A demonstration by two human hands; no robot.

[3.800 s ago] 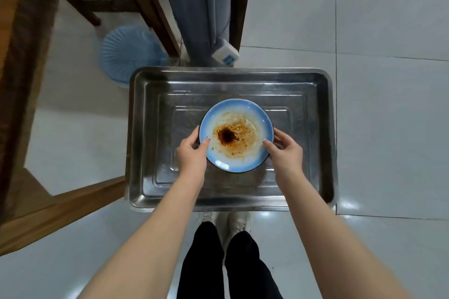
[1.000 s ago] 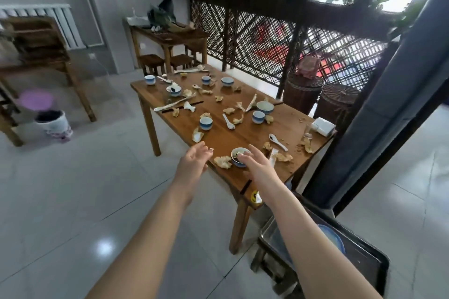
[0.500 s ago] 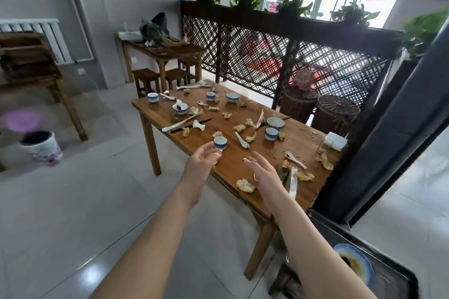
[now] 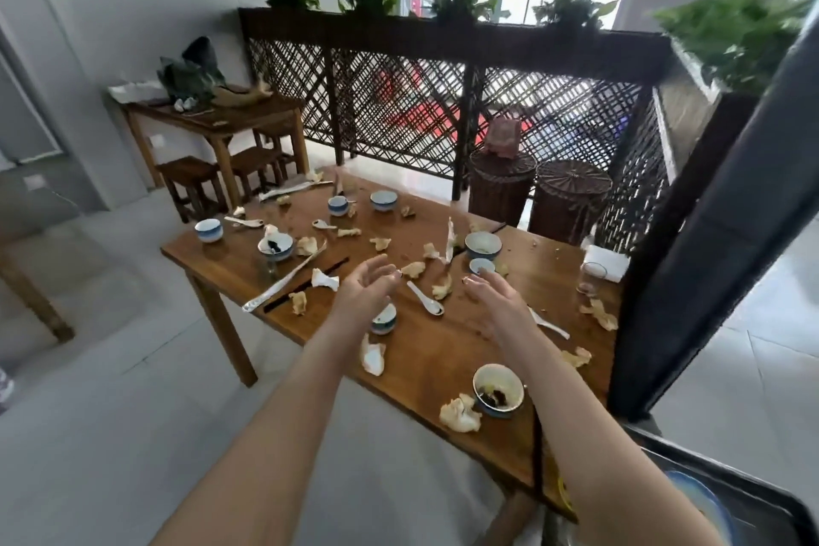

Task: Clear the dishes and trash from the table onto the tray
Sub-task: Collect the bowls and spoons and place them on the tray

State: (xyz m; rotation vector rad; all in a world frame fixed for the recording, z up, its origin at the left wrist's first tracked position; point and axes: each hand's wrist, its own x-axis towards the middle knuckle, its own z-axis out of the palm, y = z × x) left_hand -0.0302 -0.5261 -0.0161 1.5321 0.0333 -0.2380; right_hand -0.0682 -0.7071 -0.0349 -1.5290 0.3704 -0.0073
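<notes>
- a tiled dining room, with a lattice fence and potted plants at the back. the wooden table [image 4: 443, 359] is littered, and i use the sauce-stained bowl [image 4: 498, 390] at its near edge as my marker.
- far left of that bowl and well beyond it, a blue-banded cup [image 4: 208, 231] stands near the table's left edge. a long foil wrapper [image 4: 283, 282] lies slantwise beside dark chopsticks [image 4: 306, 284].
- left of the bowl and beyond it, my left hand [image 4: 363, 293] hovers with the palm turned inward and the fingers loosely spread, empty. a small cup [image 4: 383, 319] sits just beneath the wrist.
- between the hands lies a white spoon [image 4: 425, 299].
- straight beyond the bowl is my right hand [image 4: 496, 301], fingers straight, carrying nothing. both palms face each other over the mess, so i judge they're lined up to pick the next piece.
- a crumpled napkin [image 4: 458, 415] touches the bowl's left side. it looks pale and soiled, like the others scattered about.
- right of the bowl and lower sits the tray [image 4: 762, 510], holding a blue plate [image 4: 704, 505]. i'd guess it's parked there to keep carries short.
</notes>
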